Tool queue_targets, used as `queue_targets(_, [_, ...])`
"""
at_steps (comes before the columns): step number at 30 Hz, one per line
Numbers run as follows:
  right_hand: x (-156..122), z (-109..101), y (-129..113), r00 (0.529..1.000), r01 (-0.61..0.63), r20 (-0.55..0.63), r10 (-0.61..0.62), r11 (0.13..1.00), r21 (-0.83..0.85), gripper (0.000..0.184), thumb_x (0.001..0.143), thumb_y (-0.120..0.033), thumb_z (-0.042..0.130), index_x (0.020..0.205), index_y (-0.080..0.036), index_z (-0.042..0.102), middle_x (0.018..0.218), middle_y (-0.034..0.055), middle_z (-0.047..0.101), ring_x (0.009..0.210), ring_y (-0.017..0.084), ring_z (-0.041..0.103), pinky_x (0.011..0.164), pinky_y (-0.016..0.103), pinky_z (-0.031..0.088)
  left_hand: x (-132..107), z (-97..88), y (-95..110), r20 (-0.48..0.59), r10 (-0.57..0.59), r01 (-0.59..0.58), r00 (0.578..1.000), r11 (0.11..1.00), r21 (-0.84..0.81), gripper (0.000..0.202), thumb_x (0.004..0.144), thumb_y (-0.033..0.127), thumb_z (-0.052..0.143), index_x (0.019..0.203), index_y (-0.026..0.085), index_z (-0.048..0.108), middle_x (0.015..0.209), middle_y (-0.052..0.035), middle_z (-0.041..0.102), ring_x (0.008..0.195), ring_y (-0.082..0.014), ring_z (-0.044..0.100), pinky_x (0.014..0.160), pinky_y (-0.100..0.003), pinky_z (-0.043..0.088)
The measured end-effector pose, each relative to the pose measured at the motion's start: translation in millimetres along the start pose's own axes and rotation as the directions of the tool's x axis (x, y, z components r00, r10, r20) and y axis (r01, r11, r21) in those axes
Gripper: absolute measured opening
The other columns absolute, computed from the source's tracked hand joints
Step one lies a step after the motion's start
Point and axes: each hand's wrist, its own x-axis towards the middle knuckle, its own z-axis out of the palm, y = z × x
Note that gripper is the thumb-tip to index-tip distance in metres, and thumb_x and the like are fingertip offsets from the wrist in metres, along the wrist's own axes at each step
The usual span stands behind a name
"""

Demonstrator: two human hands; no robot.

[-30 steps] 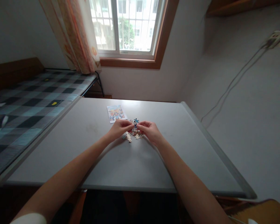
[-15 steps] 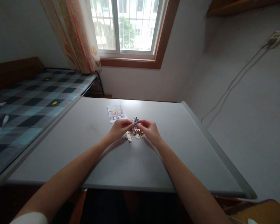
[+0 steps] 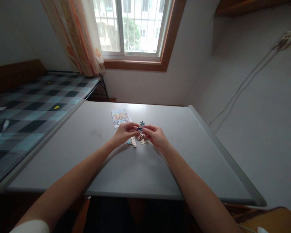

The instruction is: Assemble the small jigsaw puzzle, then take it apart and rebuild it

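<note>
Between my two hands, just above the table, is a small group of blue, white and dark jigsaw puzzle pieces (image 3: pixel 141 125). My left hand (image 3: pixel 125 132) pinches its left side between thumb and fingers. On the other side, the thumb and fingers of my right hand (image 3: pixel 155 135) are closed on it too. Whether the pieces are locked together is too small to tell. Below the hands lies a pile of loose puzzle pieces (image 3: pixel 142 141), partly covered by the fingers. A pale joined strip of pieces (image 3: pixel 133 142) lies at the pile's left.
Behind my left hand a printed picture card (image 3: pixel 120 117) with a penguin lies flat on the white table (image 3: pixel 140 171). A bed with a checked cover (image 3: pixel 63 92) stands along the left. Cables (image 3: pixel 240 87) hang down the right wall.
The held puzzle pieces have turned slightly and show more of their blue and white face. My left fingers have shifted up a little; the pile below stays put.
</note>
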Motion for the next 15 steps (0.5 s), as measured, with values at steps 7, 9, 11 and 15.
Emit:
queue_targets(7, [-2.3,0.4,-0.9,0.989,0.131,-0.027,-0.144,0.954,-0.271,0.034,0.055,-0.044,0.078,0.072,-0.016,0.069,0.055,-0.0011,0.061,0.048,0.009,0.048,0.047,0.023,0.036,0.1,-0.9,-4.8,0.024,0.133,-0.131,0.991,0.9,0.416,0.023,0.073,0.032,0.072,0.089,0.016,0.068,0.077,-0.004,0.07,0.072,-0.015,0.065,0.069,-0.026,0.054])
queue_targets(9, [-1.9,0.2,-0.1,0.993,0.099,-0.034,-0.11,0.969,-0.227,0.034,0.054,-0.043,0.079,0.072,-0.015,0.069,0.057,-0.0005,0.062,0.049,0.009,0.049,0.047,0.023,0.036,-0.3,-0.7,-4.6,0.033,0.14,-0.14,0.99,0.888,0.439,0.022,0.074,0.032,0.071,0.09,0.016,0.068,0.078,-0.0039,0.07,0.072,-0.015,0.065,0.069,-0.026,0.053])
queue_targets(11, [-0.9,-0.7,0.6,0.999,0.022,-0.038,-0.027,0.991,-0.131,0.036,0.051,-0.042,0.081,0.071,-0.015,0.068,0.058,-0.0001,0.062,0.049,0.008,0.048,0.048,0.023,0.037,-0.2,-0.2,-4.4,0.015,0.139,-0.133,0.99,0.903,0.409,0.023,0.073,0.033,0.071,0.088,0.016,0.069,0.078,-0.004,0.07,0.072,-0.0149,0.065,0.068,-0.025,0.053])
queue_targets(15, [1.4,-4.2,1.2,0.999,-0.034,-0.038,0.032,0.998,-0.044,0.036,0.051,-0.042,0.081,0.072,-0.015,0.069,0.059,-0.0001,0.062,0.048,0.008,0.047,0.048,0.023,0.038,1.6,0.9,-2.9,-0.035,0.103,-0.092,0.994,0.966,0.241,0.026,0.069,0.037,0.074,0.08,0.014,0.069,0.074,-0.0036,0.069,0.067,-0.0138,0.063,0.066,-0.026,0.053])
